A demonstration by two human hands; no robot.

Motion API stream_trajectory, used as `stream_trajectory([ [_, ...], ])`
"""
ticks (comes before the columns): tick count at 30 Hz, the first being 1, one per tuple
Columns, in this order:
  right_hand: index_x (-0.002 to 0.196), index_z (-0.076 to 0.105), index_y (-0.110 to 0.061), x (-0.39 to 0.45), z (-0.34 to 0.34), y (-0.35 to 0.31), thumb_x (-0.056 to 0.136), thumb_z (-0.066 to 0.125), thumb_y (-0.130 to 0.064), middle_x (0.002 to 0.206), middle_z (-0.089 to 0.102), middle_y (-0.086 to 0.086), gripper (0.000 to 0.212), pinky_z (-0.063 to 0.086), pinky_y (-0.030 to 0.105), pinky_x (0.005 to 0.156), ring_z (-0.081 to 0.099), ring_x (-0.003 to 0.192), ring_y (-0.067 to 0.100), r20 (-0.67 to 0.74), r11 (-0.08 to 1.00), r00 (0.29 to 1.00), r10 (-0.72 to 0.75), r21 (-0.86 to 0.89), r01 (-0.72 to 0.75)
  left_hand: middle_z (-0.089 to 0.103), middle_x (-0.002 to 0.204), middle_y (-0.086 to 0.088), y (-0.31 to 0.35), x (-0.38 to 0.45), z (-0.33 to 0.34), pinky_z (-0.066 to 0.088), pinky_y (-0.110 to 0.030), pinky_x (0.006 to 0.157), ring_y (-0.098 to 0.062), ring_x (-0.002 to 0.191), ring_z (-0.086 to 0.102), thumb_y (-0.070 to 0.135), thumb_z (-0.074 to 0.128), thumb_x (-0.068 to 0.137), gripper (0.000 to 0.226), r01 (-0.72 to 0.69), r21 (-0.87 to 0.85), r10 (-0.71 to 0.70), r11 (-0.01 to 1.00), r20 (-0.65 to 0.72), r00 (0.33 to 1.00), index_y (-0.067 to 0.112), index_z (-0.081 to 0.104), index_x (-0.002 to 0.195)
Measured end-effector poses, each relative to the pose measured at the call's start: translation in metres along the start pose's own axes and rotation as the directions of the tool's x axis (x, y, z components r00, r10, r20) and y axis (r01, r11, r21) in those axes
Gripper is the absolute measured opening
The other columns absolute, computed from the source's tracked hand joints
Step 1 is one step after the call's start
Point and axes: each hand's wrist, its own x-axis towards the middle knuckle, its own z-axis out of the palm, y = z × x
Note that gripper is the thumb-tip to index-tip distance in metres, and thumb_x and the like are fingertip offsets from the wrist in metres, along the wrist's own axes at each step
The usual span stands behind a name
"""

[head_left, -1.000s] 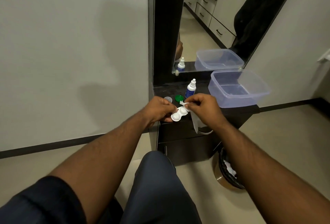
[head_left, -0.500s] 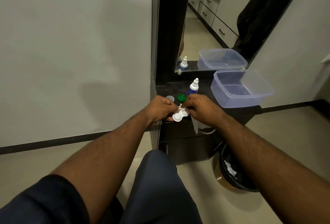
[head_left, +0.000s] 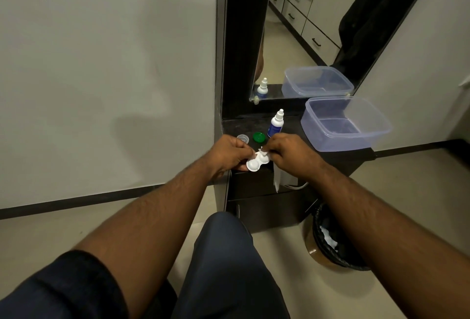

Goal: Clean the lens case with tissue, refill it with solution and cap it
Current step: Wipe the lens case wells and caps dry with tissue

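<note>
My left hand (head_left: 230, 152) pinches the white two-well lens case (head_left: 256, 162) at its left end, above the front edge of the dark cabinet top (head_left: 239, 126). With my right hand (head_left: 288, 152) I press a white tissue (head_left: 263, 152) into the case's far well; the tissue's tail (head_left: 277, 180) hangs below that hand. A green cap (head_left: 259, 137) and a clear cap (head_left: 243, 138) lie on the cabinet just behind my hands. Behind the green cap stands the solution bottle (head_left: 275, 124), white with a blue label.
A clear plastic box (head_left: 347, 121) sits open on the right of the cabinet top. A mirror (head_left: 305, 26) rises behind it. On the floor to the right of the cabinet stands a black-lined bin (head_left: 335, 240). My knee (head_left: 223, 242) is below my hands.
My right hand moved left and closed in on the case, pushing the tissue into the well. The case stayed in my left hand.
</note>
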Motion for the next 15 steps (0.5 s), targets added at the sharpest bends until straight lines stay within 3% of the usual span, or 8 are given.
stream_trajectory([
  [5, 0.111, 0.067, -0.009, 0.0002, 0.0005, 0.0013, 0.09, 0.058, -0.012, 0.112, 0.065, 0.006, 0.024, 0.037, 0.019, 0.091, 0.057, 0.105, 0.014, 0.004, 1.0, 1.0, -0.001, 0.01, 0.001, 0.072, 0.087, -0.013, -0.0007, 0.0, 0.0003, 0.06, -0.027, 0.063, -0.015, 0.068, 0.07, 0.002, 0.067, 0.083, 0.006, -0.003, 0.001, 0.003, 1.0, -0.004, 1.0, 0.004, 0.072, 0.083],
  [15, 0.112, 0.067, -0.009, -0.0012, 0.0033, 0.0011, 0.09, 0.057, -0.012, 0.111, 0.064, 0.006, 0.024, 0.04, 0.023, 0.091, 0.056, 0.102, 0.014, -0.023, 1.0, 1.0, -0.014, 0.009, 0.014, 0.071, 0.082, -0.01, 0.0017, -0.0035, 0.0007, 0.058, -0.021, 0.056, -0.012, 0.065, 0.069, 0.002, 0.065, 0.084, 0.007, 0.004, 0.0, -0.004, 1.0, -0.007, 1.0, 0.003, 0.071, 0.086],
])
